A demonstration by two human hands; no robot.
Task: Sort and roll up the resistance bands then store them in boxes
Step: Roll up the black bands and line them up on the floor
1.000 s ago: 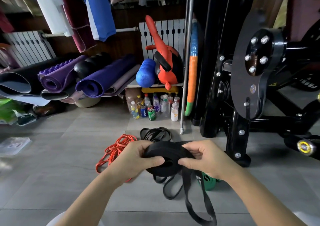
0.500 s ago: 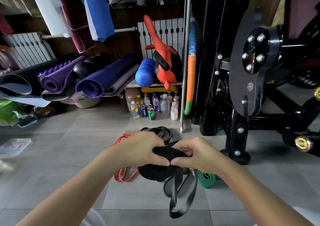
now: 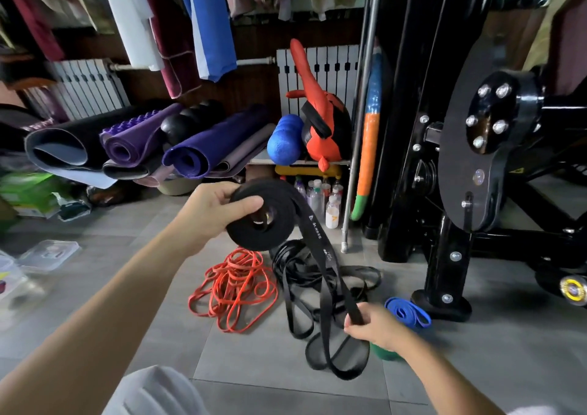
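My left hand (image 3: 212,212) grips a partly rolled black resistance band (image 3: 261,224), held up above the floor. Its loose tail runs down and to the right, where my right hand (image 3: 374,325) pinches it low near the floor. On the tiles below lie a heap of orange bands (image 3: 235,287), a tangle of loose black bands (image 3: 305,274), a rolled blue band (image 3: 408,312) and a green band (image 3: 384,353) partly hidden under my right wrist.
A black exercise machine (image 3: 476,166) fills the right side. Rolled yoga mats (image 3: 190,147), a blue roller, bottles (image 3: 320,198) and a red bag line the back wall. Clear plastic boxes (image 3: 47,254) sit on the floor at the left.
My hands have parted. The left hand lifted the black roll up and left, while the right hand slid down the tail toward the floor, stretching it out. A blue band has come into view.
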